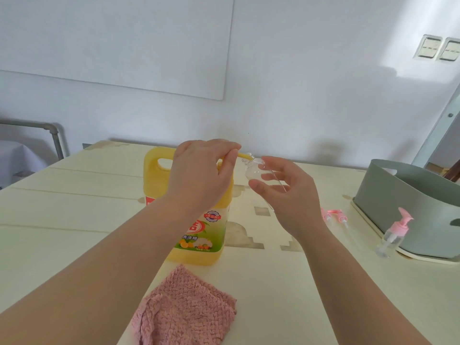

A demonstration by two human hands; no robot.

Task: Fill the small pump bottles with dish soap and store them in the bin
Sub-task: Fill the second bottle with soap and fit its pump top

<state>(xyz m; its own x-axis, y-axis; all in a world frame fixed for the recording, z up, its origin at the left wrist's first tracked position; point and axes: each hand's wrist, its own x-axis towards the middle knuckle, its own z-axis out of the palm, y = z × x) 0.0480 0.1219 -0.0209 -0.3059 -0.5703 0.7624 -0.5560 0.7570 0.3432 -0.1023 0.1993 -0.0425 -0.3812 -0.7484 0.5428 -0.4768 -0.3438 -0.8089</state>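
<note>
A big yellow dish soap jug (199, 227) stands upright in the middle of the table. My left hand (202, 175) rests on its top and grips the yellow pump spout (244, 156). My right hand (286, 192) holds a small clear bottle (255, 170) tilted, its open mouth against the spout's tip. Two loose pink pump heads (334, 216) lie on the table to the right. Another clear bottle with a pink pump (394, 236) leans against the grey-green bin (408, 192).
A pink cloth (184, 312) lies near the table's front edge, below the jug. The bin sits on a cream lid or tray (423, 258) at the right edge. A wall runs behind the table, and a metal rail (53, 135) stands at the far left.
</note>
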